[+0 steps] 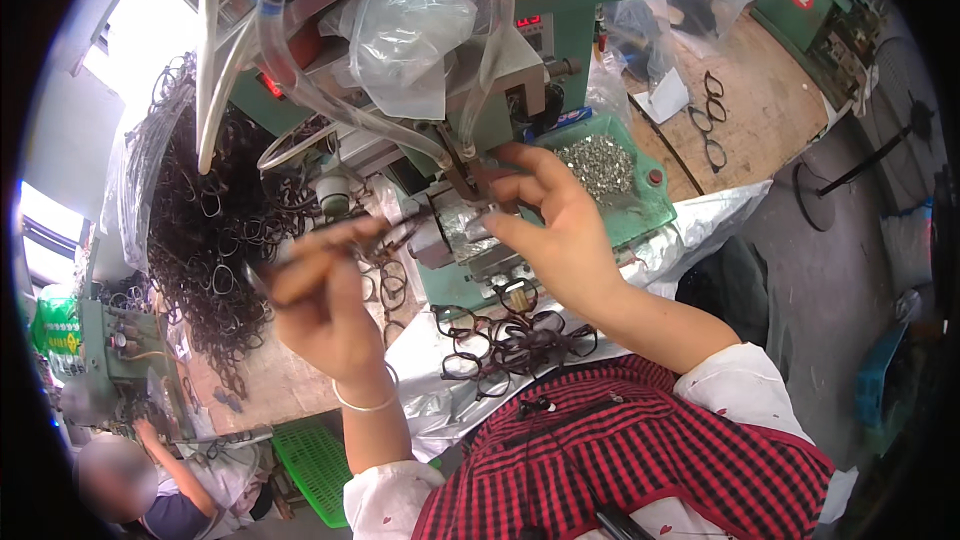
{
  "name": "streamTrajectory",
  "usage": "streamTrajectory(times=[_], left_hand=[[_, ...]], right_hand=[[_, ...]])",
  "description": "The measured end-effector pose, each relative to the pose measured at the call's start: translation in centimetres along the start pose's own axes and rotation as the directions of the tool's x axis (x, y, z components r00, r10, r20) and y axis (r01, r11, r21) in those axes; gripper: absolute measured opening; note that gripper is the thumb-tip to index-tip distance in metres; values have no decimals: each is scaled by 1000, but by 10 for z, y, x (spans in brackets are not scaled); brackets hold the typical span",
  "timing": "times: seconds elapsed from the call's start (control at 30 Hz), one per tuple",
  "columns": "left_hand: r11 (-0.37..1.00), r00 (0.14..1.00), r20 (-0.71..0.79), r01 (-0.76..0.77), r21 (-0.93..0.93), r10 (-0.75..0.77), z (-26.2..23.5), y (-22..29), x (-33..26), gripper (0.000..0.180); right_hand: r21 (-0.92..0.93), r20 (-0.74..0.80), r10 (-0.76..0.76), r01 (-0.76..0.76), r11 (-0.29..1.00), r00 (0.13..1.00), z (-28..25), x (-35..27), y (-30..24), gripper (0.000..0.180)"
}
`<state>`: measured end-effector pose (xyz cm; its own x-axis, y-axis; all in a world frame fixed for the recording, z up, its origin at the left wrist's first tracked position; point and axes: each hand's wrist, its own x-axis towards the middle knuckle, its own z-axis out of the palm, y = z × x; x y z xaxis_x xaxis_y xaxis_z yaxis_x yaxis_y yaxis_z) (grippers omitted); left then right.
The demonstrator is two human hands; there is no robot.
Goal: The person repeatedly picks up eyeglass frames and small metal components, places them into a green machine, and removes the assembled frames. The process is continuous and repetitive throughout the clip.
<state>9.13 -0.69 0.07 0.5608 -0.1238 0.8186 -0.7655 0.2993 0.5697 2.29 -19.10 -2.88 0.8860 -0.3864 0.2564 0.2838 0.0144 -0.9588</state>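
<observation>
My left hand (325, 310), smeared by motion, is closed around a dark eyeglass frame (402, 236), whose end sticks out toward the machine's work block. A light bangle sits on that wrist. My right hand (565, 230) reaches in at the other side of the metal work block (462, 225), under the green press machine (570, 15). Its fingers are bent and its thumb stands apart from them, next to the block and the upright tooling (458, 175). I see nothing held there. Several dark eyeglass frames (515, 345) lie heaped in front of me.
A green tray (640, 215) of small metal parts (597, 165) stands right of the machine. A large pile of dark frames (215, 230) rises at left. More frames (708, 125) lie on the right table. Clear hoses (272, 30) loop overhead. A co-worker (170, 480) sits lower left.
</observation>
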Motion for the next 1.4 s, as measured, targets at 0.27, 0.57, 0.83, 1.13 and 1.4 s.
streamTrajectory(times=[0.27, 0.57, 0.83, 1.13, 1.4], left_hand=[[854, 762, 629, -421, 305, 151, 23, -15, -32, 35], [887, 790, 610, -324, 329, 62, 11, -11, -49, 29], [497, 980, -109, 12, 868, 167, -54, 24, -72, 11], [-125, 604, -450, 502, 856, -658, -218, -156, -106, 41], [482, 534, -406, 845, 231, -742, -195, -109, -115, 17]], right_hand=[[-733, -314, -318, -16, 680, 895, -132, 19, 88, 35], [-949, 41, -333, 141, 282, 942, -118, 36, 100, 19], [-915, -45, -382, 115, 386, 923, -127, 22, 97, 13], [-807, -131, -406, 141, 573, 904, -99, 36, 82, 11], [-786, -287, -354, -8, 618, 890, -154, -32, 58, 12]])
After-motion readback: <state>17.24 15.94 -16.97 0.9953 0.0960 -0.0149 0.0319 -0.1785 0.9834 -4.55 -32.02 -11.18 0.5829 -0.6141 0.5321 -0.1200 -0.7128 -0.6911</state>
